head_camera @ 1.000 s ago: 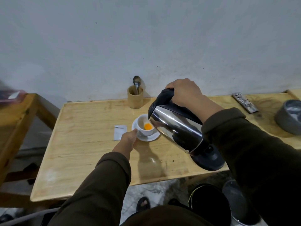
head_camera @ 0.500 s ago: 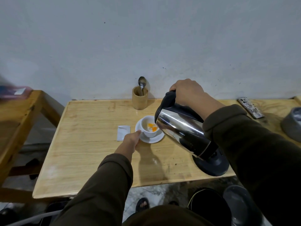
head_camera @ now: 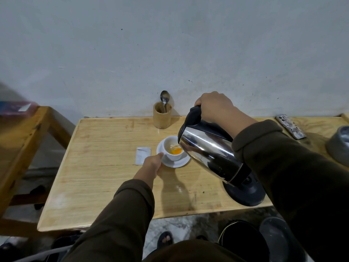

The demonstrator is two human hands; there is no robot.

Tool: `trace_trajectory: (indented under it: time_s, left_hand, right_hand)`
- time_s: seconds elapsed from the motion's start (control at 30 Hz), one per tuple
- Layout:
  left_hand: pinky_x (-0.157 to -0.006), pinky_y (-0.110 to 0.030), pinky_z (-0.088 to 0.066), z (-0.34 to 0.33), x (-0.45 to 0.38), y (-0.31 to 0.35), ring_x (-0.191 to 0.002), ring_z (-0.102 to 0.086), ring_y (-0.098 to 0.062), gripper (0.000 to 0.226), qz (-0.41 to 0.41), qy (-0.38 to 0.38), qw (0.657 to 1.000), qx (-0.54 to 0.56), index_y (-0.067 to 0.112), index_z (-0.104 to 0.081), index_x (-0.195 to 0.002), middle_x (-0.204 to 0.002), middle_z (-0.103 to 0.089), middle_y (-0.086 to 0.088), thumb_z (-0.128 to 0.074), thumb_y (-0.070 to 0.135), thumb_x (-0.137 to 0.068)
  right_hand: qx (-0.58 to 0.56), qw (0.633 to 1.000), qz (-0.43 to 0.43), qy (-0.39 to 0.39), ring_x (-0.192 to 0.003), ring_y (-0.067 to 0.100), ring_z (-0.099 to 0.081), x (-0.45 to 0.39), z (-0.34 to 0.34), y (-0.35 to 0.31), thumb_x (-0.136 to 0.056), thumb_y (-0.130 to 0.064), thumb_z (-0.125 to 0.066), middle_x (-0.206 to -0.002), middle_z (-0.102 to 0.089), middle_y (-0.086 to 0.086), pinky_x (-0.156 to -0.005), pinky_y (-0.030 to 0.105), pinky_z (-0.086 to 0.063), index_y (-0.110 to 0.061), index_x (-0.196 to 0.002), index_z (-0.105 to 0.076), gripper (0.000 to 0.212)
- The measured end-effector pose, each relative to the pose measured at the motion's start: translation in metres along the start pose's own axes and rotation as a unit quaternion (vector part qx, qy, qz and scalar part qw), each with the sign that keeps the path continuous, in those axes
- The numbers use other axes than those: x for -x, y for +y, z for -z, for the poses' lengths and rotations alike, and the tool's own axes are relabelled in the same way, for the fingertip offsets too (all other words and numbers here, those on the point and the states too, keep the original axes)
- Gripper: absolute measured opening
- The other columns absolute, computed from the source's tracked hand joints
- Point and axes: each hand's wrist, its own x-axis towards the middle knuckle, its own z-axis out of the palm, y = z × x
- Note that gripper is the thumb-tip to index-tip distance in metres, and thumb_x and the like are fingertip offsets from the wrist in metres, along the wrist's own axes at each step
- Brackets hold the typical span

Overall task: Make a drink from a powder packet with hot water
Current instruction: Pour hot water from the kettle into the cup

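A small white cup (head_camera: 171,148) with orange powder in its bottom stands on a white saucer (head_camera: 176,163) in the middle of the wooden table (head_camera: 105,174). My left hand (head_camera: 152,165) grips the saucer's left rim. My right hand (head_camera: 215,105) is closed on the black handle of a steel kettle (head_camera: 207,150), which is tilted with its spout over the cup's right edge. Whether water is running I cannot tell. A torn white packet (head_camera: 143,155) lies flat just left of the saucer.
The kettle's black base (head_camera: 245,191) sits near the table's front right edge. A wooden holder (head_camera: 162,118) with a spoon (head_camera: 164,98) stands at the wall. A phone (head_camera: 290,126) and a grey bowl (head_camera: 339,144) lie at the right. A second table (head_camera: 22,133) is at the left.
The kettle has tilted a little further over the cup. The orange powder looks more spread and wetter. My left hand stays on the saucer.
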Motion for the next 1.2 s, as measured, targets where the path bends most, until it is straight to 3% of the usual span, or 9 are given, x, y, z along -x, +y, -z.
trace_trajectory:
  time_s: [0.07, 0.2, 0.37, 0.47, 0.63, 0.87, 1.07, 1.2]
  left_hand:
    - [-0.103, -0.039, -0.045, 0.0005, 0.0004, -0.0004, -0.121, -0.055, -0.031, 0.061, 0.001, 0.006, 1.000, -0.004, 0.001, -0.049, -0.135, -0.133, -0.058, -0.017, -0.059, 0.041, -0.089]
    - [-0.104, -0.040, -0.046, 0.0005, -0.0006, -0.0004, -0.121, -0.055, -0.031, 0.061, -0.001, 0.005, 1.000, -0.004, 0.002, -0.051, -0.134, -0.132, -0.059, -0.017, -0.058, 0.042, -0.089]
    - [-0.100, -0.039, -0.045, -0.0008, 0.0012, 0.0000, -0.118, -0.056, -0.030, 0.060, -0.007, 0.007, 1.000, -0.007, 0.001, -0.050, -0.134, -0.132, -0.058, -0.017, -0.057, 0.041, -0.090]
    - [-0.088, -0.035, -0.045, -0.0009, 0.0012, 0.0006, -0.106, -0.055, -0.027, 0.059, -0.004, 0.000, 1.000, -0.007, 0.001, -0.050, -0.134, -0.128, -0.060, -0.016, -0.057, 0.041, -0.090]
    - [-0.086, -0.036, -0.044, -0.0010, 0.0015, 0.0013, -0.101, -0.054, -0.027, 0.057, 0.000, 0.002, 1.000, -0.015, 0.002, -0.051, -0.132, -0.112, -0.058, -0.012, -0.057, 0.041, -0.090]
    - [-0.094, -0.039, -0.046, 0.0005, 0.0028, 0.0025, -0.118, -0.056, -0.032, 0.061, 0.002, 0.006, 1.000, -0.027, 0.002, -0.049, -0.134, -0.130, -0.059, -0.016, -0.058, 0.043, -0.089]
    - [-0.100, -0.040, -0.044, 0.0005, 0.0054, 0.0026, -0.121, -0.054, -0.032, 0.064, 0.004, 0.004, 1.000, -0.022, 0.002, -0.048, -0.136, -0.132, -0.058, -0.016, -0.058, 0.044, -0.089]
    - [-0.092, -0.037, -0.044, 0.0006, 0.0071, 0.0036, -0.110, -0.054, -0.029, 0.063, -0.002, -0.002, 0.999, -0.037, 0.002, -0.048, -0.135, -0.131, -0.058, -0.017, -0.057, 0.044, -0.089]
  right_hand:
    - [0.005, 1.000, 0.005, 0.002, -0.081, 0.027, -0.050, -0.0019, -0.0002, -0.0014, -0.081, 0.003, -0.048, -0.096, -0.056, 0.008, -0.066, 0.030, -0.040, -0.016, -0.109, -0.068, 0.039]
    - [0.008, 1.000, 0.009, 0.009, -0.086, 0.029, -0.052, -0.0044, 0.0010, -0.0035, -0.081, 0.000, -0.050, -0.111, -0.062, 0.011, -0.068, 0.032, -0.042, -0.015, -0.112, -0.066, 0.038]
    - [0.011, 1.000, 0.009, 0.009, -0.085, 0.029, -0.051, -0.0047, 0.0031, -0.0050, -0.083, 0.000, -0.050, -0.112, -0.062, 0.011, -0.068, 0.030, -0.039, -0.015, -0.114, -0.065, 0.038]
    - [0.016, 1.000, 0.011, 0.013, -0.095, 0.031, -0.056, -0.0043, 0.0035, -0.0050, -0.083, 0.000, -0.050, -0.114, -0.061, 0.012, -0.069, 0.031, -0.040, -0.015, -0.115, -0.064, 0.038]
    - [0.012, 1.000, 0.007, 0.011, -0.083, 0.028, -0.047, -0.0047, 0.0034, -0.0051, -0.083, 0.000, -0.050, -0.113, -0.062, 0.012, -0.069, 0.031, -0.040, -0.013, -0.114, -0.065, 0.038]
    - [0.008, 1.000, 0.003, 0.013, -0.083, 0.028, -0.048, -0.0035, 0.0009, -0.0059, -0.083, 0.000, -0.048, -0.111, -0.062, 0.012, -0.068, 0.032, -0.040, -0.013, -0.113, -0.065, 0.036]
    - [0.006, 1.000, 0.000, 0.014, -0.081, 0.028, -0.048, 0.0001, 0.0002, -0.0037, -0.082, 0.001, -0.047, -0.093, -0.053, 0.007, -0.068, 0.031, -0.039, -0.012, -0.109, -0.066, 0.035]
    - [0.007, 1.000, -0.003, 0.016, -0.080, 0.028, -0.048, 0.0044, -0.0016, -0.0008, -0.081, 0.002, -0.048, -0.092, -0.052, 0.007, -0.067, 0.030, -0.039, -0.012, -0.107, -0.067, 0.035]
